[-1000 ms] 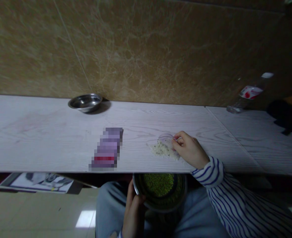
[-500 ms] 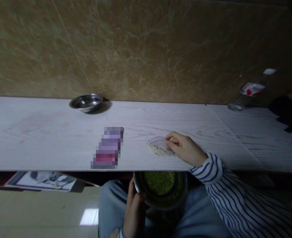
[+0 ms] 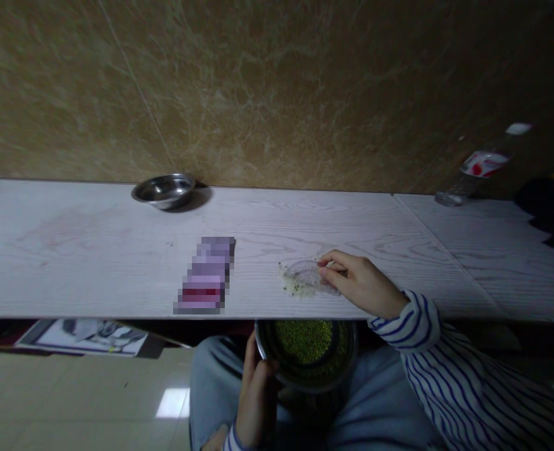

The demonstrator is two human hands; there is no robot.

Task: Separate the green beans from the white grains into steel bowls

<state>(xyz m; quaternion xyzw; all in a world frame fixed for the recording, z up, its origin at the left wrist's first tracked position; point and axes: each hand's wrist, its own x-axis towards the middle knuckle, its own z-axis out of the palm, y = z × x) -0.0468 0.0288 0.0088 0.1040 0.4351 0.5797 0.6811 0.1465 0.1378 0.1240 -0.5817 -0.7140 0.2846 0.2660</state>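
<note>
My right hand (image 3: 359, 282) pinches the right edge of a clear, round plastic lid (image 3: 308, 270). The lid lies low over a small patch of pale, rice-like grains (image 3: 296, 289) with some dark beans among them, close to the counter's front edge. Below that edge, at my lap, my left hand (image 3: 257, 391) grips the left rim of a metal bowl (image 3: 321, 383). Small green beans, like mung beans (image 3: 305, 341), cover the bottom of the bowl. The counter edge hides the bowl's far rim.
On the white wood-grain counter (image 3: 93, 263) stand a small steel bowl (image 3: 164, 191) near the wall and a clear bottle (image 3: 481, 164) at the right. A pixelated flat object (image 3: 204, 275) lies left of the grains. Dark cloth (image 3: 552, 207) sits far right.
My right hand has moved slightly right with the lid, which looks flatter now. More dark beans show among the pale grains. My left hand keeps hold of the bowl.
</note>
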